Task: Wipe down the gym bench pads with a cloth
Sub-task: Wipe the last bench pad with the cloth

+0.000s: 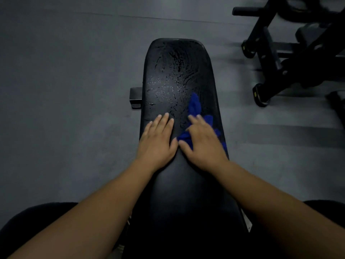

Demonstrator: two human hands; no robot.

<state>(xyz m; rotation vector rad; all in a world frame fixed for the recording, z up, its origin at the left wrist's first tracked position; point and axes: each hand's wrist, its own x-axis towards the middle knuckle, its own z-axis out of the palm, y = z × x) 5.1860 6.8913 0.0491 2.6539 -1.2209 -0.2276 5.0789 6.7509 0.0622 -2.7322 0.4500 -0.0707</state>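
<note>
Presently, left hand (158, 140) flat-fingered on the pad (186, 187), right hand (204, 144) flat on the cloth (195, 105); I should sweep upper-centre streaks (171, 85) firmly.

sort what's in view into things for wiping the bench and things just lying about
For the job: bench pad, wet-streaked; blue cloth on it; right hand pressing the cloth; left hand flat on the pad.
Just there: black gym machine frame at upper right; grey floor.
</note>
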